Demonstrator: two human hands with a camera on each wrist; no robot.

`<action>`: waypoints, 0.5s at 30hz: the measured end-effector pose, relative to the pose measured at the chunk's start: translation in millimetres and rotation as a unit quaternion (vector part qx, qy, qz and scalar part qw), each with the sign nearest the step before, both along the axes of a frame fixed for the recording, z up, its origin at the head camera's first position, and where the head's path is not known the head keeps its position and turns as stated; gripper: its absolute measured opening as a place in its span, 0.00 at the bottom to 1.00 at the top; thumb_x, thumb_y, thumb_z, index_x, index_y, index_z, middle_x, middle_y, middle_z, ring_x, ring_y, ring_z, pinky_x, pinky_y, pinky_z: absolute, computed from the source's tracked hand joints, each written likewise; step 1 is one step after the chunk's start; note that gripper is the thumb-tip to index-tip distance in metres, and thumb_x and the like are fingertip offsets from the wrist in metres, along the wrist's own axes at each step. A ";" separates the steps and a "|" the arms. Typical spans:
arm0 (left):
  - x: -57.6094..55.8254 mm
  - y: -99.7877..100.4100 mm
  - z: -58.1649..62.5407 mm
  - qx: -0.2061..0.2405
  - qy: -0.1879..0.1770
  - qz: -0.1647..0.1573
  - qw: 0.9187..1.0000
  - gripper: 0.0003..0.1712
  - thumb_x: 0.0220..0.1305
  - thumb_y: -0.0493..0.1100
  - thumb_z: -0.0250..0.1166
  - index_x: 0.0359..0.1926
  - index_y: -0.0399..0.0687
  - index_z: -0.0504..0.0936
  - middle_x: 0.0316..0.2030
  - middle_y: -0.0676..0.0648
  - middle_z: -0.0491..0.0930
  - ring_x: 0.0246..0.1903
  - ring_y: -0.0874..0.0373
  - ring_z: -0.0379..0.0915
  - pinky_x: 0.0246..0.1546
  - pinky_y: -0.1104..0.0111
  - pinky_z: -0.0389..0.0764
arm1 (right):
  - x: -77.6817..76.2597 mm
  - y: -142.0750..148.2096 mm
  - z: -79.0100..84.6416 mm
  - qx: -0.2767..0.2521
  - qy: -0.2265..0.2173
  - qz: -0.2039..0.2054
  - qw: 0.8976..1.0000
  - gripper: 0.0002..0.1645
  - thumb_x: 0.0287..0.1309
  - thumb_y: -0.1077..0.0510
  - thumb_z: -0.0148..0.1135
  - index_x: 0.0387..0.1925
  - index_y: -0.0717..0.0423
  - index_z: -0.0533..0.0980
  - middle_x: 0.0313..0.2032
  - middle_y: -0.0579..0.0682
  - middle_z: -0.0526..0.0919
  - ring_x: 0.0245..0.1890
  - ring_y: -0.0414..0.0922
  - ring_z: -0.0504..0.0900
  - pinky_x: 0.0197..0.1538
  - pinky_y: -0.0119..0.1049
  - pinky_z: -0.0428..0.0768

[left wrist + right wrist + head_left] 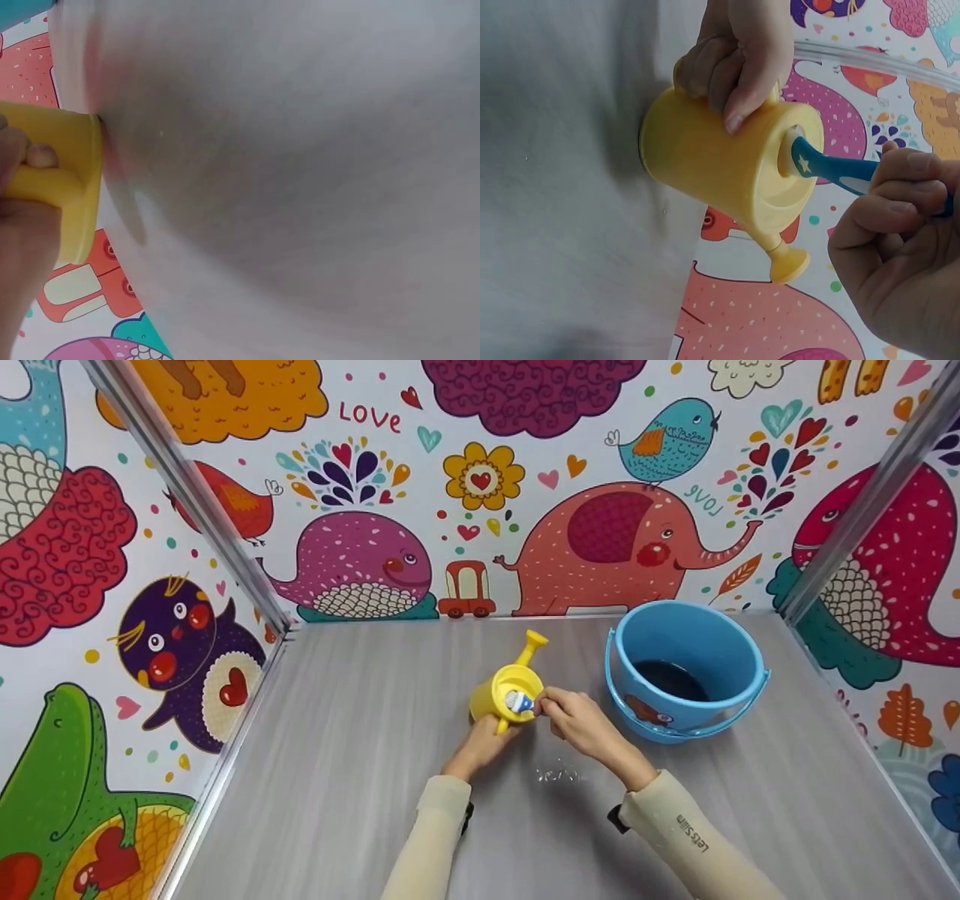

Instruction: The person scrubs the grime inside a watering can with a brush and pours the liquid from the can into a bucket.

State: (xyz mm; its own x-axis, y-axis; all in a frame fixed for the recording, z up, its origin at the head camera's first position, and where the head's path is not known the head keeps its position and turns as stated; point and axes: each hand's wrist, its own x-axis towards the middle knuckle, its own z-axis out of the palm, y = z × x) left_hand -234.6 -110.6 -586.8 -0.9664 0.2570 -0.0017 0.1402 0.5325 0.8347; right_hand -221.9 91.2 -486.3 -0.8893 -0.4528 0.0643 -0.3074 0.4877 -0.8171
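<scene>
My left hand (pixel 480 746) grips the handle of a yellow toy watering can (pixel 482 701), whose sprinkler spout points away from me. In the left wrist view, fingers curl round that handle beside the can's base (pixel 82 150). My right hand (pixel 585 724) holds a small brush (pixel 832 166) by its blue-and-white handle, marked with a white star. The brush's pale head (pixel 516 700) is inside the can's round opening, partly hidden by the rim in the right wrist view. There the left thumb (pixel 739 112) lies against the can's side.
To the right, a blue bucket (pixel 720 660) holds dark liquid, its handle hanging down at the front. Splashed water (pixel 559 770) glints on the grey tabletop (pixel 360 750). Walls printed with cartoon animals (pixel 360 562) border the back and both sides, with metal strips (pixel 202 502) at the corners.
</scene>
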 end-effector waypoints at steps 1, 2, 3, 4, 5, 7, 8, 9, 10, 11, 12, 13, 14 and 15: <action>-0.2 0.4 0.1 -0.002 0.001 0.000 1.000 0.17 0.67 0.43 0.61 0.22 0.50 0.67 0.18 0.57 0.62 0.18 0.65 0.57 0.22 0.74 0.60 | -0.4 1.6 -0.1 -0.001 0.001 0.003 1.000 0.16 0.74 0.58 0.45 0.38 0.59 0.78 0.17 0.43 0.69 0.16 0.36 0.65 0.22 0.29 0.65; -0.3 0.9 0.0 -0.004 0.003 0.000 1.000 0.17 0.67 0.43 0.61 0.22 0.49 0.68 0.18 0.57 0.62 0.18 0.65 0.58 0.22 0.74 0.61 | -0.6 3.2 0.1 -0.001 0.001 0.005 1.000 0.16 0.74 0.58 0.45 0.38 0.59 0.78 0.17 0.43 0.69 0.16 0.36 0.66 0.23 0.29 0.65; -0.5 1.4 0.4 -0.007 0.000 0.000 1.000 0.16 0.67 0.43 0.61 0.23 0.50 0.68 0.19 0.57 0.63 0.19 0.65 0.58 0.22 0.74 0.61 | -0.8 4.7 0.4 0.002 0.002 0.007 1.000 0.16 0.74 0.58 0.45 0.38 0.59 0.78 0.18 0.43 0.69 0.17 0.37 0.66 0.23 0.29 0.66; -0.7 1.9 0.8 -0.010 -0.004 0.001 1.000 0.16 0.68 0.44 0.61 0.23 0.50 0.68 0.19 0.57 0.63 0.19 0.65 0.59 0.23 0.74 0.62 | -1.0 5.9 0.6 0.004 0.001 0.009 1.000 0.16 0.75 0.58 0.45 0.38 0.59 0.78 0.18 0.44 0.69 0.17 0.37 0.66 0.23 0.29 0.66; -1.1 2.3 1.2 -0.013 -0.006 0.002 1.000 0.16 0.68 0.44 0.61 0.24 0.50 0.68 0.19 0.57 0.63 0.19 0.64 0.59 0.23 0.74 0.62 | -0.8 6.9 1.0 0.008 0.001 0.010 1.000 0.16 0.75 0.57 0.45 0.39 0.59 0.78 0.19 0.44 0.69 0.18 0.38 0.67 0.24 0.29 0.66; -1.3 3.1 1.8 -0.014 -0.008 0.002 1.000 0.16 0.68 0.44 0.61 0.24 0.50 0.68 0.19 0.56 0.64 0.19 0.64 0.59 0.22 0.74 0.62 | 0.1 7.9 2.0 0.016 -0.002 0.007 1.000 0.15 0.75 0.57 0.45 0.39 0.58 0.78 0.20 0.44 0.69 0.19 0.39 0.67 0.25 0.30 0.66; -1.5 3.3 2.0 -0.016 -0.010 0.003 1.000 0.16 0.69 0.45 0.60 0.23 0.50 0.68 0.19 0.57 0.64 0.19 0.64 0.59 0.22 0.74 0.62 | 0.9 8.0 2.5 0.019 -0.005 0.005 1.000 0.15 0.75 0.57 0.45 0.40 0.58 0.78 0.20 0.44 0.70 0.20 0.39 0.67 0.26 0.30 0.67; -1.8 3.3 2.0 -0.016 -0.010 0.003 1.000 0.17 0.69 0.45 0.60 0.23 0.50 0.68 0.19 0.57 0.63 0.19 0.64 0.59 0.22 0.74 0.62 | 1.6 7.9 2.6 0.023 -0.010 0.003 1.000 0.15 0.75 0.57 0.45 0.40 0.58 0.78 0.21 0.44 0.70 0.20 0.40 0.68 0.26 0.30 0.67; -2.0 3.1 1.7 -0.015 -0.010 0.003 1.000 0.17 0.69 0.45 0.60 0.23 0.50 0.68 0.18 0.57 0.63 0.19 0.64 0.59 0.21 0.74 0.62 | 2.4 7.6 2.6 0.026 -0.014 0.001 1.000 0.15 0.75 0.57 0.45 0.41 0.57 0.78 0.21 0.44 0.70 0.21 0.40 0.68 0.27 0.30 0.67; -2.1 2.7 1.4 -0.014 -0.010 0.003 1.000 0.17 0.69 0.45 0.60 0.23 0.50 0.68 0.18 0.57 0.63 0.19 0.64 0.59 0.21 0.74 0.61 | 3.0 7.2 2.5 0.029 -0.017 -0.001 0.999 0.14 0.75 0.57 0.45 0.41 0.56 0.77 0.22 0.45 0.71 0.22 0.41 0.68 0.27 0.31 0.68; -2.1 2.3 1.1 -0.011 -0.011 0.003 1.000 0.17 0.69 0.45 0.60 0.23 0.50 0.68 0.18 0.57 0.63 0.18 0.64 0.59 0.21 0.74 0.62 | 3.5 6.9 2.1 0.031 -0.020 -0.002 0.999 0.14 0.76 0.57 0.45 0.42 0.56 0.77 0.23 0.45 0.71 0.22 0.41 0.69 0.28 0.31 0.68; -2.3 1.8 0.6 -0.010 -0.012 0.002 1.000 0.17 0.69 0.44 0.60 0.23 0.50 0.68 0.18 0.57 0.63 0.19 0.64 0.59 0.21 0.74 0.62 | 3.8 6.7 1.4 0.032 -0.022 -0.003 0.999 0.14 0.76 0.57 0.45 0.42 0.56 0.77 0.24 0.45 0.71 0.23 0.41 0.69 0.29 0.31 0.69; -2.6 1.3 0.1 -0.009 -0.011 0.001 1.000 0.17 0.69 0.44 0.60 0.23 0.51 0.68 0.18 0.57 0.63 0.18 0.65 0.59 0.21 0.74 0.62 | 3.7 6.7 0.4 0.031 -0.025 -0.002 0.999 0.14 0.76 0.57 0.45 0.42 0.56 0.77 0.24 0.45 0.71 0.24 0.41 0.69 0.30 0.32 0.69; -2.5 0.8 -0.1 -0.007 -0.009 0.001 1.000 0.17 0.69 0.44 0.60 0.22 0.50 0.68 0.17 0.57 0.63 0.18 0.65 0.59 0.21 0.74 0.62 | 3.5 6.9 -0.6 0.029 -0.027 -0.002 0.999 0.14 0.76 0.57 0.44 0.43 0.56 0.77 0.25 0.45 0.71 0.24 0.41 0.69 0.30 0.32 0.69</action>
State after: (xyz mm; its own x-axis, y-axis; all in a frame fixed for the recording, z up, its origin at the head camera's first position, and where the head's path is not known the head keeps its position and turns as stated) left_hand -237.1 -109.8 -587.0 -0.9665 0.2558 -0.0218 0.1252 0.5437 0.8299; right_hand -218.4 98.1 -486.9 -0.8922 -0.4515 -0.0109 -0.2616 0.5362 -0.8025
